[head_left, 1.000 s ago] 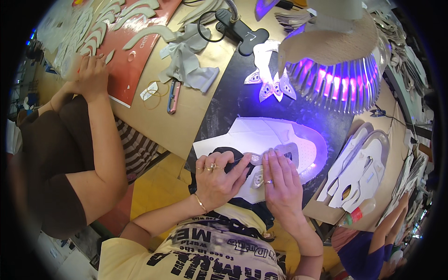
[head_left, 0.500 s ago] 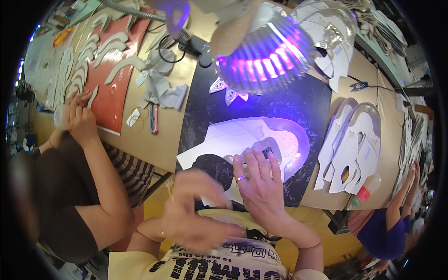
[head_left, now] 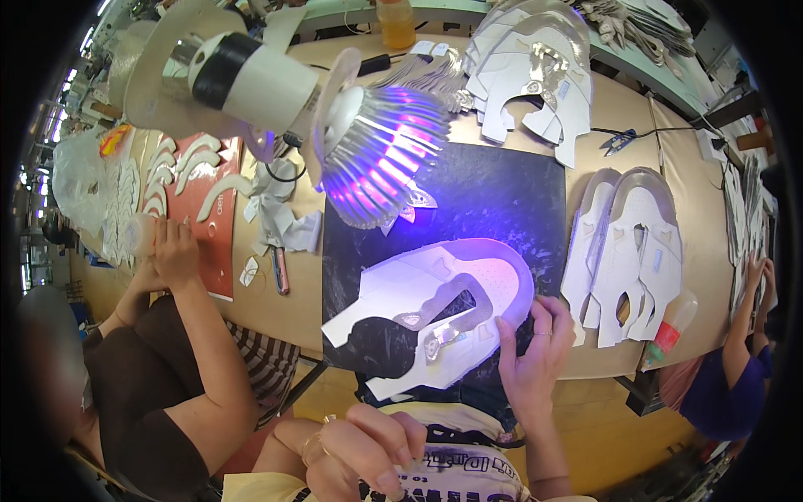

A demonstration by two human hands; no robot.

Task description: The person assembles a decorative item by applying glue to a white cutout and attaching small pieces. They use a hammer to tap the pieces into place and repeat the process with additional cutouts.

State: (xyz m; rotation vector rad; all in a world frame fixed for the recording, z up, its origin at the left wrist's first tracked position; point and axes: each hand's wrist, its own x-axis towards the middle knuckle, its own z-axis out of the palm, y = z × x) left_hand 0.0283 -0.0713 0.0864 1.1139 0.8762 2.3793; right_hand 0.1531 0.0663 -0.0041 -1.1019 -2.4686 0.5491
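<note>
A white and grey shoe upper (head_left: 493, 280) lies flat on the black board, its rounded toe pointing up and right. My right hand (head_left: 535, 356) is at its right edge, with the thumb on the upper and the fingers curled by the rim, pinching it. Over my lap, apart from the board, my left hand (head_left: 360, 452) is closed with bent fingers. What it holds, if anything, is hidden. A lamp with a ribbed metal head (head_left: 385, 155) throws purple light on the upper. Small cut pieces (head_left: 418, 201) lie partly behind the lamp.
To the right lie stacked shoe uppers (head_left: 631, 251) and a bottle (head_left: 673, 326). More uppers (head_left: 535, 75) are piled behind the black board (head_left: 527, 192). Snips (head_left: 619, 142) rest at the far right. Left are a cutter (head_left: 281, 269), a cloth (head_left: 280, 209) and a co-worker's hands (head_left: 171, 251).
My right hand has moved from the middle of the upper to its right edge. My left hand has dropped toward my lap. The view has shifted, showing more of the lamp.
</note>
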